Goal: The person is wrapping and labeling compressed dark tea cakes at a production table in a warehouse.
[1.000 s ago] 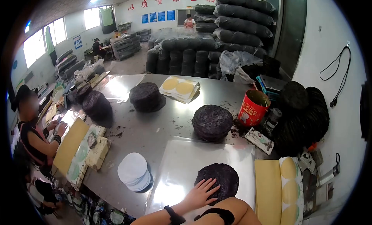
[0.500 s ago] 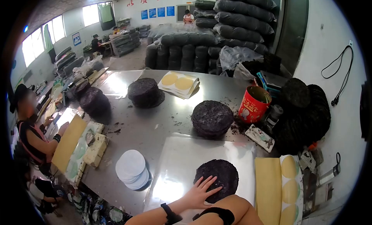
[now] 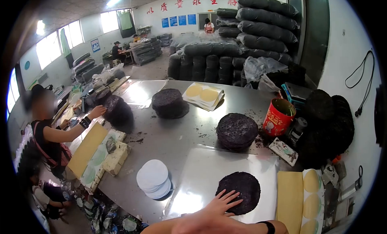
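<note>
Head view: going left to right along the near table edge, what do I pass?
Yellow sheet, stack of white round discs, dark pressed disc under the left hand, yellow paper stack, sheet of round yellow labels.

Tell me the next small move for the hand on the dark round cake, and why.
Probably slide the dark round pressed cake toward the middle of the clear sheet: the left hand lies flat on it, fingers spread, and it sits near the sheet's near right corner.

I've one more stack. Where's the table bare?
Bare steel between the white discs, the near dark stack and the far dark stack. The clear sheet left of the flat disc under the left hand is free. Crowded around the red can.
</note>
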Tool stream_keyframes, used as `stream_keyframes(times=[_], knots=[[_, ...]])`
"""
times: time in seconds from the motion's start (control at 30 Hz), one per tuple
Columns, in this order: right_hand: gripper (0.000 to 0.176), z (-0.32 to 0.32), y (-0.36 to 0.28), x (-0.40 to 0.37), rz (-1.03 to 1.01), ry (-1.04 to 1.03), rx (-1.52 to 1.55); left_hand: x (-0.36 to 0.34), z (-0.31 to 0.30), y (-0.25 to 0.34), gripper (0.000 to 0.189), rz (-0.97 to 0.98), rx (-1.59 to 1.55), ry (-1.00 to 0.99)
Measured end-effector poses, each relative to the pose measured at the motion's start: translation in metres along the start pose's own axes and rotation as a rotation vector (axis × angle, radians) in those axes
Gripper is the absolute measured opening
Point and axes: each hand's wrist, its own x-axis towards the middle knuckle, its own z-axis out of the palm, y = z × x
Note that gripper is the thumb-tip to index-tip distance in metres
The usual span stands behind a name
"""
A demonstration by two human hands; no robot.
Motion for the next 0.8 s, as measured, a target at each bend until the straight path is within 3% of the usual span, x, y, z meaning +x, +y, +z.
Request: stream_keyframes(times=[0.13,0.27,0.3,0.33,0.37,0.4,0.5,0.53,0.57,0.6,0.63,0.67,0.73,0.8], knots=[[0.107,0.000,-0.012,-0.005,-0.164,0.013,-0.182,0.000,-0.003,0.002,0.077,-0.025,-0.005,-0.009],[0.100,-0.016,-0.006,0.002,-0.361,-0.089,-0.152,-0.001,-0.001,-0.006,0.071,-0.057,-0.177,0.017],[0.100,-0.003,-0.024,0.000,-0.305,-0.034,-0.138,-0.003,0.003,-0.012,0.069,-0.064,-0.242,0.014],[0.092,0.000,-0.029,-0.007,-0.261,0.056,-0.146,-0.006,0.006,-0.013,0.067,-0.072,-0.312,0.011],[0.084,0.002,-0.035,-0.015,-0.215,0.145,-0.149,-0.007,-0.006,-0.009,0.049,-0.137,-0.471,0.114],[0.080,0.001,-0.044,-0.023,-0.152,0.231,-0.206,-0.007,-0.007,-0.010,0.052,-0.194,-0.547,0.203],[0.068,-0.019,-0.079,-0.058,0.071,0.580,-0.536,-0.013,-0.026,-0.009,0.039,-0.563,-1.144,0.519],[0.045,-0.028,-0.091,-0.074,0.070,0.765,-0.574,-0.003,-0.058,-0.002,0.034,-0.711,-0.851,0.508],[0.021,-0.034,-0.102,-0.101,0.217,0.935,-0.782,0.006,-0.090,0.006,0.032,-0.867,-0.570,0.466],[0.007,-0.043,-0.108,-0.131,0.352,0.996,-1.091,-0.007,-0.070,-0.021,0.030,-0.707,-0.629,0.638],[0.009,-0.045,-0.111,-0.160,0.516,1.047,-1.244,-0.002,-0.093,-0.005,0.029,-0.742,-0.694,0.585],[0.008,-0.042,-0.110,-0.190,0.680,0.990,-1.394,-0.007,-0.082,-0.015,0.038,-0.464,-0.336,0.590],[0.008,-0.031,-0.103,-0.242,0.895,0.839,-1.555,-0.005,-0.062,-0.018,0.058,-0.063,-0.108,0.620],[0.009,-0.014,-0.083,-0.284,0.989,0.675,-1.563,-0.005,-0.059,-0.001,0.072,-0.006,-0.111,0.212]])
